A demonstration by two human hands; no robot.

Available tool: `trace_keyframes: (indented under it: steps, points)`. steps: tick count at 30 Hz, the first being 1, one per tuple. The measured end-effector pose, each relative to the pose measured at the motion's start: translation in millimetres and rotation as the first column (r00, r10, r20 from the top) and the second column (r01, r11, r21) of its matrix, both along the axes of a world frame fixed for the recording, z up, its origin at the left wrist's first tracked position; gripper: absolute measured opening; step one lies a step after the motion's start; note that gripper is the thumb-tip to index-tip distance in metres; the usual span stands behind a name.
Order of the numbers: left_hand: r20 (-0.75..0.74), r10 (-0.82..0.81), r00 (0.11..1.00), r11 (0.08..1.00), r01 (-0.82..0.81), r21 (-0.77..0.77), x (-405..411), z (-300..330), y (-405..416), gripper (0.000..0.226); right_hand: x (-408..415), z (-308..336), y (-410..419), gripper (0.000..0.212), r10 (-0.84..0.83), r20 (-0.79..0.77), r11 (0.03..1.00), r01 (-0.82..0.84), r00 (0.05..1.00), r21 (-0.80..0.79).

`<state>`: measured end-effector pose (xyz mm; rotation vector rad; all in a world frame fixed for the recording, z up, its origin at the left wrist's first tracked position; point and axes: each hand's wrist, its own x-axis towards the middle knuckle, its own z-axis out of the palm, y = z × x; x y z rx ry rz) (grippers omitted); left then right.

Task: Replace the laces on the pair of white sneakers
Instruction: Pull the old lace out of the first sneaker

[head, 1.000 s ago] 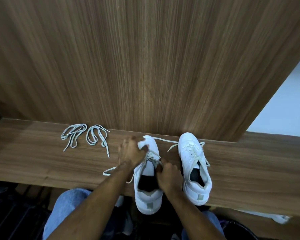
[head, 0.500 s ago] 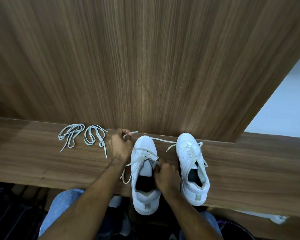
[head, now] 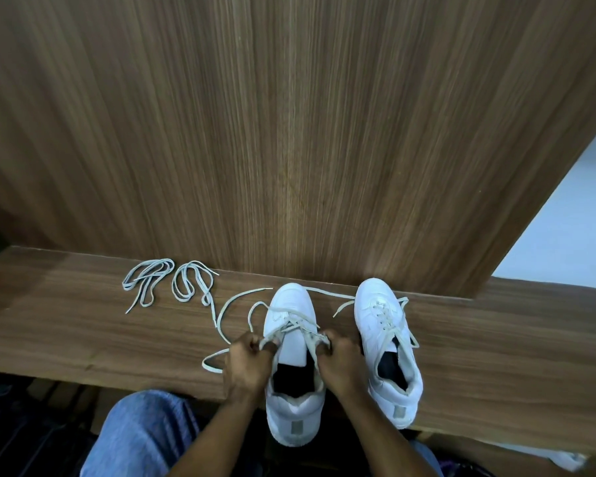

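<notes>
Left hand (head: pixel 246 359) came back from the toe, and now both it and the right hand (head: pixel 339 356) pinch the old lace (head: pixel 291 321) on the left sneaker (head: pixel 295 359). Unlacing's still going; spare laces (head: pixel 171 284) sit untouched.

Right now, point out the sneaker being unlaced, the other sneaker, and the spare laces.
Left sneaker (head: pixel 291 299), head view, on its toe cap.
Right sneaker (head: pixel 375 294), head view, on its toe cap.
Spare laces (head: pixel 190 282), head view, on the right bundle's loop.
</notes>
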<state>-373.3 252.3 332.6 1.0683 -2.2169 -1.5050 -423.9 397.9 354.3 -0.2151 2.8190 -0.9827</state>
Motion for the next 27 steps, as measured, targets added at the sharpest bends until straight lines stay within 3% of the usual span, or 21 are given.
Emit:
trace_keyframes:
  steps: [4,8,11,15,16,18,20,21,22,23,24,25,27]
  points:
    - [0.032,-0.016,0.999,0.999,0.015,0.029,0,0,-3,0.037,-2,2,-1,0.038,0.085,-0.086,0.993,-0.077,0.993,0.09]
    - [0.101,-0.044,0.994,0.999,0.047,-0.019,-1,0,2,0.036,-4,14,-10,0.051,0.34,-0.151,0.876,-0.254,0.928,0.41]
    - [0.116,-0.06,0.991,0.996,0.067,-0.06,0,-3,5,0.029,-8,16,-27,0.046,0.479,-0.175,0.785,-0.33,0.86,0.525]
    - [0.118,-0.055,0.991,0.99,0.069,-0.12,1,-5,8,0.029,-9,16,-43,0.031,0.532,-0.147,0.741,-0.375,0.834,0.556]
    - [0.123,-0.045,0.991,0.99,0.061,-0.128,1,-6,9,0.03,-12,16,-45,0.029,0.523,-0.14,0.754,-0.38,0.841,0.536]
    - [0.17,-0.014,0.985,0.983,0.044,-0.176,1,-7,12,0.034,-22,14,-42,0.021,0.392,-0.147,0.879,-0.323,0.908,0.352]
    - [0.196,-0.006,0.981,0.974,0.05,-0.222,2,-9,14,0.033,-32,16,-35,0.015,0.063,0.006,0.995,-0.062,0.998,-0.072]
    - [0.196,-0.019,0.98,0.968,0.066,-0.24,1,-10,15,0.031,-36,18,-31,0.013,-0.087,0.188,0.936,0.145,0.978,-0.32]
    - [0.195,-0.032,0.98,0.964,0.082,-0.253,1,-10,15,0.031,-38,18,-27,0.012,-0.162,0.353,0.808,0.329,0.921,-0.488]
    - [0.195,-0.041,0.98,0.961,0.092,-0.26,2,-11,15,0.031,-38,15,-25,0.012,-0.203,0.441,0.71,0.441,0.874,-0.549]
    - [0.19,-0.048,0.981,0.96,0.098,-0.262,2,-12,15,0.031,-38,10,-24,0.009,-0.222,0.43,0.699,0.45,0.875,-0.556]
    - [0.186,-0.057,0.981,0.96,0.105,-0.261,1,-13,14,0.031,-37,6,-23,0.006,-0.224,0.315,0.787,0.362,0.922,-0.5]
    - [0.18,-0.073,0.981,0.96,0.117,-0.252,1,-14,12,0.031,-34,0,-22,0.028,-0.109,0.016,0.964,0.109,0.994,-0.241]
